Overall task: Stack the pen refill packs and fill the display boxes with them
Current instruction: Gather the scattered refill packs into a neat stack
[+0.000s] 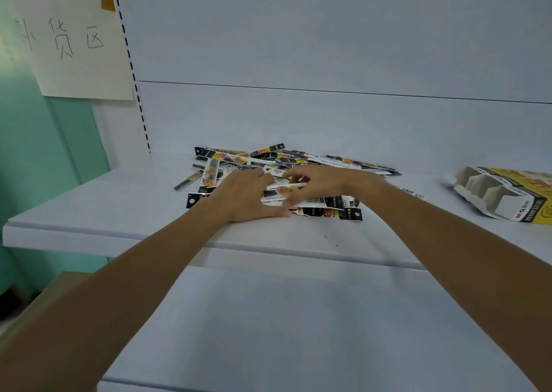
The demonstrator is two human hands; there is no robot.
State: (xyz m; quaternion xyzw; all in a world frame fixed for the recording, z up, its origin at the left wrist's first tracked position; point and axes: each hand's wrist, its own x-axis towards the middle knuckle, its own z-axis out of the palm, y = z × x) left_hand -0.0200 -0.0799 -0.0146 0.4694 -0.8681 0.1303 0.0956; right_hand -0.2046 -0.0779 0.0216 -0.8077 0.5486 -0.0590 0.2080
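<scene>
A handwritten paper sign point(68, 39) hangs at upper left beside a slotted upright. Below it, the white shelf point(89, 206) lies bare from its left edge up to the pile, with open surface along the front lip. At mid-frame the left hand point(245, 197) lies on the pen refill packs point(268, 155), its grip spread and flat. The right hand point(319, 182), just beside it, has its grip curled onto one pack. The packs are long, narrow sleeves in black, white and yellow, heaped crosswise. At far right, well apart, a yellow display box point(507, 194) lies tilted, its pale compartments showing.
</scene>
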